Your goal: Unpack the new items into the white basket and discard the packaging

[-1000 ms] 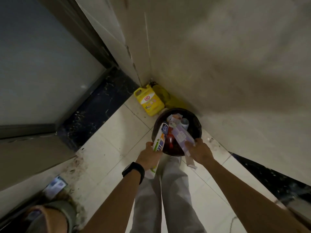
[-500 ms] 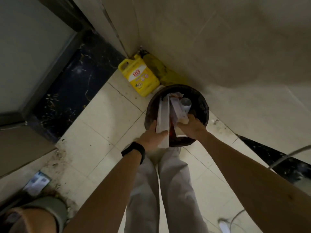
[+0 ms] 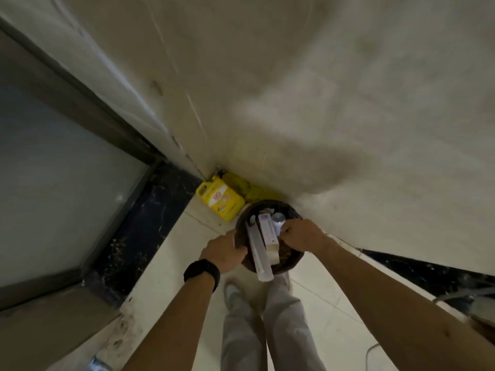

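Discard step. Both hands over the dark bin [image 3: 242, 238] in the wall corner. L hand [image 3: 224, 251] grip looks closed on the long white box [image 3: 259, 254], fingers hidden behind it so not 100% sure; box slants from the grip into the bin, near end sticking out past the rim toward the person. R hand [image 3: 301, 234] grip curled tight on the second carton [image 3: 267, 231], just left of the grip, lying inside the bin beside the first. White tube [image 3: 278, 218] just beyond R grip, in bin too. Yellow jug [image 3: 221, 200] on floor past L grip. Basket not in view. Next, prob: open both grips, push long box fully in; it may tip out over the rim.
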Demonstrator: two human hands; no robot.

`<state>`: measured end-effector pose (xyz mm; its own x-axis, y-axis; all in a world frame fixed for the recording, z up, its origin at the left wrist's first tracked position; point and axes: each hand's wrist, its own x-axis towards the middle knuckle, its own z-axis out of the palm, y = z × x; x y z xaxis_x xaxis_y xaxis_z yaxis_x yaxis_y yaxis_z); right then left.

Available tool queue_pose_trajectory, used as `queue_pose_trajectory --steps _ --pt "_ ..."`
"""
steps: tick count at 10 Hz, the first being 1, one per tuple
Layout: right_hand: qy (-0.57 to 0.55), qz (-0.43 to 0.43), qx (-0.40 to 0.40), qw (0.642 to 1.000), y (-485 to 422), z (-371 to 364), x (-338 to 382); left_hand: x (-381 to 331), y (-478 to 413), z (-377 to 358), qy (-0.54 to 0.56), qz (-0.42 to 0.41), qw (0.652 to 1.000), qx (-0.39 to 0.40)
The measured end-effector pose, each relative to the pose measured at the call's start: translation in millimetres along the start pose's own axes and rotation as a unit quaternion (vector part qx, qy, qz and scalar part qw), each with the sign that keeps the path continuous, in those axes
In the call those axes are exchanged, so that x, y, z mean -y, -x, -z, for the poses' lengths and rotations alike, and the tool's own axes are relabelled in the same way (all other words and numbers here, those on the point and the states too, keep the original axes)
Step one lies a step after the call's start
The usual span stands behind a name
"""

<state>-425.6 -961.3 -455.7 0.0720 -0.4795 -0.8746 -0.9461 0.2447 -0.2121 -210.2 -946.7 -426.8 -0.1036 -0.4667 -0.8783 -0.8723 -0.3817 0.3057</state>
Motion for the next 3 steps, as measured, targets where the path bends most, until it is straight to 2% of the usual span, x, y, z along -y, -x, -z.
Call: queue_pose_trajectory --steps 1,2,3 --pt "0.036 0.036 -0.036 0.998 80 58 29 -37 61 52 -0.104 -0.057 0.991 -0.068" --pt "0.001 0.045 -0.114 0.992 156 114 51 -77 120 107 -0.193 -0.121 0.96 -0.162" --pt "-0.032 0.078 -0.217 0.972 239 168 65 -120 190 156 -0.259 -0.195 0.912 -0.252"
